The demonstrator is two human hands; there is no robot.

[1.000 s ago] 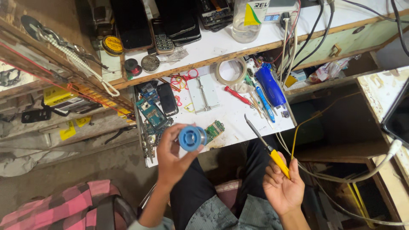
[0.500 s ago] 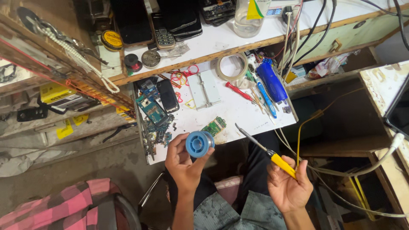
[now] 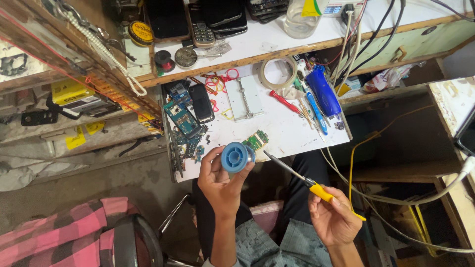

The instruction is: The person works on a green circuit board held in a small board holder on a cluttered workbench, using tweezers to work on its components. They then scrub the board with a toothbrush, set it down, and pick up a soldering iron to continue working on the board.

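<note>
My left hand [image 3: 221, 182] holds a blue spool of solder wire [image 3: 236, 156] upright over the front edge of the white work board [image 3: 292, 133]. A soldering iron with a yellow handle [image 3: 321, 192] sits in my right hand [image 3: 334, 217]. Its metal tip [image 3: 269, 155] points up and left, close to the spool. A small green circuit board [image 3: 257, 140] lies on the work board just behind the spool.
On the work board lie a grey metal holder [image 3: 243, 97], a tape roll [image 3: 278, 73], a blue cylinder [image 3: 322, 92], a red screwdriver [image 3: 285, 103], phone parts [image 3: 184, 120]. Phones [image 3: 200, 30] rest on the upper shelf. Cables [image 3: 376, 193] hang at right. A pink checked cloth [image 3: 64, 237] lies lower left.
The soldering iron's tip has swung left and down towards the spool. My left hand has drawn the spool slightly nearer me.
</note>
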